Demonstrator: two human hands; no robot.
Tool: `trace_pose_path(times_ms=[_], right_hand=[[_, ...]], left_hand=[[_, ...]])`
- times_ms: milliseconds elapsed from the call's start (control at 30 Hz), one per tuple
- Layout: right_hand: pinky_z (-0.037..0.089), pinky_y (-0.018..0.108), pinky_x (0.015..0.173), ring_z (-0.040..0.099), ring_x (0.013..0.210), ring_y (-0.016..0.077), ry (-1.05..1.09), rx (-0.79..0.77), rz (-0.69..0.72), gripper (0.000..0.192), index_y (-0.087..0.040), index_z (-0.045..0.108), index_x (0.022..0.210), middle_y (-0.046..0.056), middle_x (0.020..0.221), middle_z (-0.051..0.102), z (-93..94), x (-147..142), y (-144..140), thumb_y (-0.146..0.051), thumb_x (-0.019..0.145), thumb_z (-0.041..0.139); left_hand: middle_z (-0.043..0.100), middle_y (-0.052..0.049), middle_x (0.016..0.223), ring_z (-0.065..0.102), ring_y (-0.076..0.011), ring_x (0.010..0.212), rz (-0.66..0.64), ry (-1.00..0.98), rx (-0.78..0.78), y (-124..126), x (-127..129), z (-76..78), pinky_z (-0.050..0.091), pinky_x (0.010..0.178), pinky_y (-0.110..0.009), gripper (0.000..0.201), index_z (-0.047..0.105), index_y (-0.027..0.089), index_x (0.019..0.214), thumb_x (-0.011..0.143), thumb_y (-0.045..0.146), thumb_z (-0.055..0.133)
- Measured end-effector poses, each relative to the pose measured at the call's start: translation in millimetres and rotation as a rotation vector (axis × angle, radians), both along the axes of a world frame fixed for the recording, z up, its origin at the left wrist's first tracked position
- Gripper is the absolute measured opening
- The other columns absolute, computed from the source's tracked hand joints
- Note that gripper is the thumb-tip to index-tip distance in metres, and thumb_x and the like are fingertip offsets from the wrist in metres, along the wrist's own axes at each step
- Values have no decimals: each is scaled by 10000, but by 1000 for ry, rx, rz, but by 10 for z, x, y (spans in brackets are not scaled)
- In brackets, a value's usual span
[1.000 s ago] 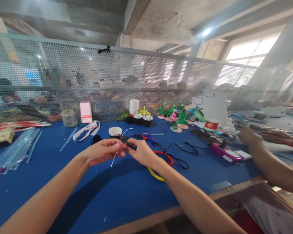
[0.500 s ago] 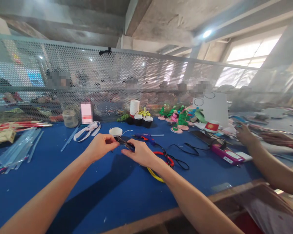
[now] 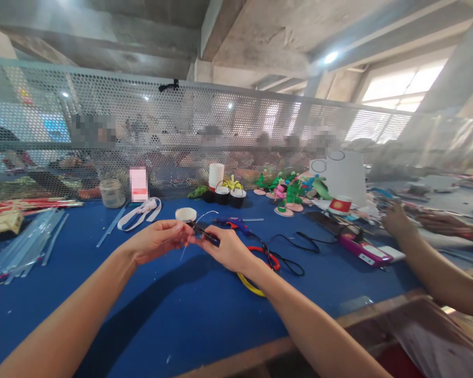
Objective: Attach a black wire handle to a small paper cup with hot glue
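Observation:
In my right hand (image 3: 230,249) is a dark slim tool (image 3: 207,233), perhaps pliers; its exact kind is unclear. The fingers are wrapped round it and its tip points to the left. My left hand (image 3: 152,241) is at that tip, fingertips pinched together on a thin pale wire (image 3: 183,251) whose end hangs below. Another thin strand (image 3: 208,215) curves up to the right from the tool. Just behind the hands stands a small white cup (image 3: 186,214). A blue glue gun (image 3: 238,226) lies behind my right hand.
Red and yellow rings (image 3: 252,286) lie beside my right forearm. Clear glue sticks (image 3: 27,244), a jar (image 3: 112,193) and a white strap (image 3: 140,214) are left. Small black-and-white buckets (image 3: 236,197), green figures (image 3: 294,197) and a purple power strip (image 3: 364,249) stand beyond. A co-worker's arm (image 3: 429,262) reaches in at right.
My left hand has turned and its fingers have shifted at the tool's tip; the thin wire now hangs lower there. My right hand has barely moved.

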State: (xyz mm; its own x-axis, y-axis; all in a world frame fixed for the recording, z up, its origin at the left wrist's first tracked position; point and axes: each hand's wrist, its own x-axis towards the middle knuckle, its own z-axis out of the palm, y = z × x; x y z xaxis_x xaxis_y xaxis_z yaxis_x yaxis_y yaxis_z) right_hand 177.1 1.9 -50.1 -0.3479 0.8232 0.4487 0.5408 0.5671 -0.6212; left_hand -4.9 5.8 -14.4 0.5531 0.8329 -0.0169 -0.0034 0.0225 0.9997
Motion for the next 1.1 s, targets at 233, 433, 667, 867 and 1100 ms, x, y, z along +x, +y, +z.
trace_pose_path(times_ms=[233, 433, 667, 867, 1100], right_hand=[[324, 191, 497, 474, 531, 99, -37, 22, -8, 173, -157, 574, 745, 7, 614, 585, 8, -8, -2, -292, 741, 466], [320, 209, 495, 481, 517, 115, -123, -12, -133, 174, -165, 587, 753, 25, 612, 596, 6, -32, 1, -301, 735, 479], [330, 192, 512, 463, 536, 94, -1, -24, -15, 204, -157, 591, 754, -2, 609, 577, 3, -17, -6, -310, 749, 456], [330, 195, 503, 482, 537, 103, -48, 25, -18, 185, -157, 585, 773, 11, 614, 587, 6, -14, -16, -293, 753, 461], [344, 233, 563, 554, 640, 165, -205, 77, -252, 151, -175, 563, 767, 55, 699, 616, -39, -41, 34, -299, 741, 481]], left_hand=[[424, 45, 501, 377, -78, 503, 49, 99, 106, -55, 121, -55, 283, 516, -216, 283, 444, 164, 584, 647, 416, 555], [414, 21, 516, 393, -130, 564, 530, 819, 882, -182, 250, 88, 280, 592, -266, 155, 457, 177, 524, 649, 245, 517], [573, -27, 740, 477, -126, 669, 136, 330, 324, -89, 99, 94, 358, 621, -246, 306, 564, 167, 748, 737, 432, 413], [501, 24, 563, 440, -96, 557, 108, 299, 234, -45, 72, 30, 340, 571, -230, 238, 508, 163, 588, 648, 391, 541], [514, -15, 543, 469, -171, 631, 620, 958, 940, -225, 280, 105, 311, 616, -291, 148, 506, 172, 529, 661, 238, 514]])
